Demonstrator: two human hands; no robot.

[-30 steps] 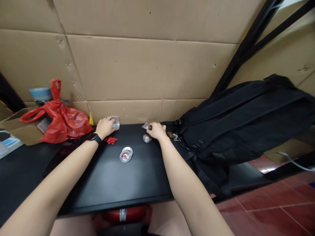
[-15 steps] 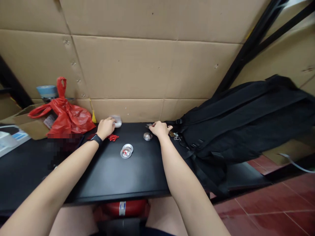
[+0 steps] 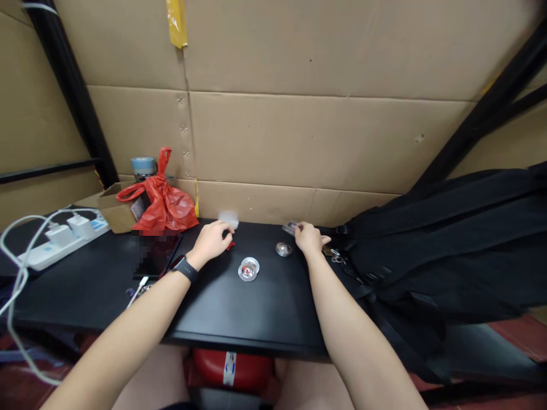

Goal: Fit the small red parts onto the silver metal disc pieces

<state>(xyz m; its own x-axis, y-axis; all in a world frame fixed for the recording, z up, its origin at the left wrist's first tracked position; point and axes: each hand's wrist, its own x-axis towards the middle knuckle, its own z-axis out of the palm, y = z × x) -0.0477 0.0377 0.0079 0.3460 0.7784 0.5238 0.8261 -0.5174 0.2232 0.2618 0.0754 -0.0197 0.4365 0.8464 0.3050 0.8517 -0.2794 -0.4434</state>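
My left hand (image 3: pixel 212 241), with a dark watch on its wrist, hovers over the small pile of red pieces (image 3: pixel 231 246) and hides most of it. Its fingers are bent, with a dark gap between thumb and forefinger. Just beyond the fingertips stands a small whitish translucent container (image 3: pixel 229 218), blurred. My right hand (image 3: pixel 308 237) pinches a small clear plastic piece (image 3: pixel 290 228) near the table's back edge; its kind is unclear. Between the hands sit a round clear dish (image 3: pixel 284 249) and two overlapping silvery round dishes (image 3: pixel 248 269) with a little red in the front one.
A black backpack (image 3: pixel 444 250) fills the right side, with metal rings (image 3: pixel 338 257) beside it. At left are a red plastic bag (image 3: pixel 166 206), a cardboard box (image 3: pixel 114 212), a white power strip (image 3: pixel 47 253) with cables and a dark tablet-like thing (image 3: pixel 159 256). Cardboard panels (image 3: pixel 299 136) close the back.
The view has swung left, bringing the power strip into sight. My left hand has come off the whitish container, down towards the red pieces. My right hand still holds the clear piece.
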